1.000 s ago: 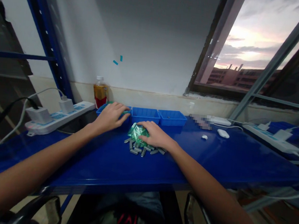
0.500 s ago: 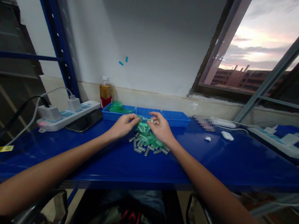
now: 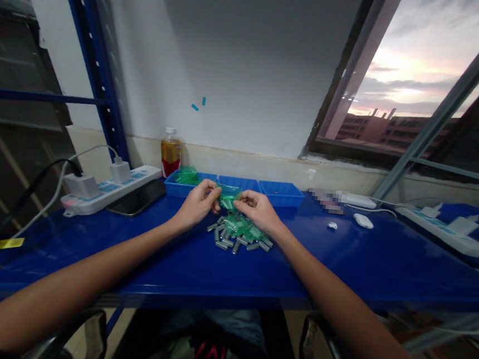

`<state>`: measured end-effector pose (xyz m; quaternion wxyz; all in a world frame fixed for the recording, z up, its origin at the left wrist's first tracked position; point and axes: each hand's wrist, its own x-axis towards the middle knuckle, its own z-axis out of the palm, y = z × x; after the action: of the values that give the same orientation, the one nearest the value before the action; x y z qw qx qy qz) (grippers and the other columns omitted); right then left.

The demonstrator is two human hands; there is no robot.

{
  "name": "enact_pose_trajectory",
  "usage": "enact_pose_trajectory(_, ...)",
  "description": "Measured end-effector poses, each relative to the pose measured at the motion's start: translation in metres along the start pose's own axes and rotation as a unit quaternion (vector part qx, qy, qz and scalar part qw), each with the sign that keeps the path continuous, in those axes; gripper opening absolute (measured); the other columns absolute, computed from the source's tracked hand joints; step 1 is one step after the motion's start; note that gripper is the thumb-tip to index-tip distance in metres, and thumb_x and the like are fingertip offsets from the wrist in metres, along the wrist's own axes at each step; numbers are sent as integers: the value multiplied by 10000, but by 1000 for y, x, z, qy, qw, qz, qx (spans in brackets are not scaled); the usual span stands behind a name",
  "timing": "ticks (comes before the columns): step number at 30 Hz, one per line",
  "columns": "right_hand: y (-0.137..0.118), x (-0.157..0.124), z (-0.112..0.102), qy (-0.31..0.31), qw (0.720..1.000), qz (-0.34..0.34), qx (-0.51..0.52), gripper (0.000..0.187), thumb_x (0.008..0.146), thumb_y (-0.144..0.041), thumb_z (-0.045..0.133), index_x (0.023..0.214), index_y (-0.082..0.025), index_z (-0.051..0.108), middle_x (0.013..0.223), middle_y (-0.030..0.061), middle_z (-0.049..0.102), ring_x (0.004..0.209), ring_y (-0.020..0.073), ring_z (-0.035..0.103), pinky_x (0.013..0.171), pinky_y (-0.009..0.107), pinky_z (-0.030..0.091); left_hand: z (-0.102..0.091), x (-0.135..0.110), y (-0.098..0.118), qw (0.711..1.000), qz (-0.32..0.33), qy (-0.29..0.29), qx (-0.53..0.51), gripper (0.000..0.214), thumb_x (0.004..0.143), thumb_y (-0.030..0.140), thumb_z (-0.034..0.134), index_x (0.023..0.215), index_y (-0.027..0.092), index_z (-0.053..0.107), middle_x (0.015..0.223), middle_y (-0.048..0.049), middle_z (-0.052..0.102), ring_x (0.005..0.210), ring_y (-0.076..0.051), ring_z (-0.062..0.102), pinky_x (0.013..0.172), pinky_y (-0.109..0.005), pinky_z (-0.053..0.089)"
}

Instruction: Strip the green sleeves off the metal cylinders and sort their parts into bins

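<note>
My left hand (image 3: 197, 204) and my right hand (image 3: 257, 209) meet over the blue table (image 3: 198, 265), both pinched on a small green plastic bag (image 3: 227, 199) held between them. Under the hands lies a heap of green bags (image 3: 241, 226) on top of several short grey metal cylinders (image 3: 228, 242). Just behind stand three blue trays in a row: the left tray (image 3: 180, 188) holds more green bags, the middle tray (image 3: 237, 183) is partly hidden by my hands, and the right tray (image 3: 282, 193) shows a small item inside.
A bottle with a red label (image 3: 170, 154) stands by the wall. A white power strip with chargers (image 3: 104, 187) and a dark phone (image 3: 137, 201) lie at left. White earbuds and a case (image 3: 362, 220) lie at right, a second power strip (image 3: 445, 225) beyond.
My left hand left the left tray and came to the middle. Both hands lifted a green bag off the heap and now pinch it together.
</note>
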<state>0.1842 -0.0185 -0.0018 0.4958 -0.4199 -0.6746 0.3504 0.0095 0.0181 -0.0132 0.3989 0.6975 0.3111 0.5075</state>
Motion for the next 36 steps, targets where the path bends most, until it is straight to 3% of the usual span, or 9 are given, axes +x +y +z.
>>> enact_pose_trajectory(8, 3, -1, 3, 8, 999, -28, -29, 216, 650, -351, 609, 620, -177, 484, 549, -55, 437, 523, 80, 388, 510, 223, 301, -1, 1, -6, 1000, 17, -16, -2, 271, 826, 430, 547, 826, 182, 437, 554, 50, 558, 484, -90, 535, 507, -204, 451)
enact_pose_trajectory(13, 2, -2, 4, 62, 997, -42, -24, 249, 654, -366, 622, 612, -189, 453, 519, -67, 393, 492, 74, 345, 482, 220, 264, 2, 1, -4, 999, 8, -11, -30, 260, 827, 414, 544, 808, 177, 439, 589, 36, 569, 530, -90, 551, 569, -217, 468)
enact_pose_trajectory(17, 0, -1, 1, 92, 995, -41, -11, 288, 651, -399, 658, 611, -188, 466, 508, -65, 407, 479, 74, 352, 480, 224, 269, -3, 6, -9, 997, -2, 49, -63, 227, 836, 386, 525, 826, 185, 421, 670, 27, 572, 636, -112, 595, 673, -273, 504)
enact_pose_trajectory(20, 1, 1, -2, 65, 998, -3, 18, 348, 660, -491, 655, 631, -173, 515, 514, -49, 454, 478, 78, 402, 482, 223, 291, -12, 9, -8, 994, 39, 94, -36, 199, 821, 353, 536, 839, 190, 421, 756, 8, 574, 741, -139, 608, 755, -320, 504)
enact_pose_trajectory(24, 5, 3, -1, -1, 989, 99, 114, 478, 706, -634, 548, 693, -157, 566, 554, -9, 523, 498, 100, 492, 488, 229, 338, -17, 1, 4, 981, 163, 27, 107, 137, 771, 221, 561, 832, 187, 443, 957, -55, 564, 936, -182, 571, 868, -347, 460)
enact_pose_trajectory(27, 8, 4, -1, -7, 984, 102, 144, 430, 676, -591, 611, 700, -166, 552, 567, -15, 535, 504, 99, 488, 489, 225, 341, -13, -8, 13, 951, 228, -42, 202, 152, 727, 103, 508, 839, 192, 455, 992, -75, 561, 1004, -204, 538, 931, -387, 421)
enact_pose_trajectory(29, 8, 4, -2, 3, 989, 83, 124, 383, 648, -532, 662, 707, -170, 552, 568, -27, 529, 502, 92, 460, 485, 219, 329, -10, -11, 15, 947, 240, -64, 205, 223, 706, 58, 471, 881, 196, 452, 1020, -79, 558, 1026, -205, 530, 937, -395, 419)
enact_pose_trajectory(33, 7, 4, -6, 53, 995, 47, 63, 333, 656, -481, 660, 707, -170, 549, 559, -45, 492, 504, 86, 417, 492, 219, 315, -5, -9, 12, 977, 194, -22, 82, 359, 734, 77, 450, 1062, 206, 382, 1186, -103, 458, 933, -166, 573, 782, -338, 496)
enact_pose_trajectory(36, 7, 5, -7, 70, 996, 26, 40, 317, 666, -467, 645, 697, -170, 539, 556, -51, 468, 511, 91, 416, 508, 230, 317, -5, -3, 9, 995, 101, -8, 16, 341, 774, 175, 502, 1087, 203, 370, 1061, -68, 510, 796, -130, 585, 703, -296, 487)
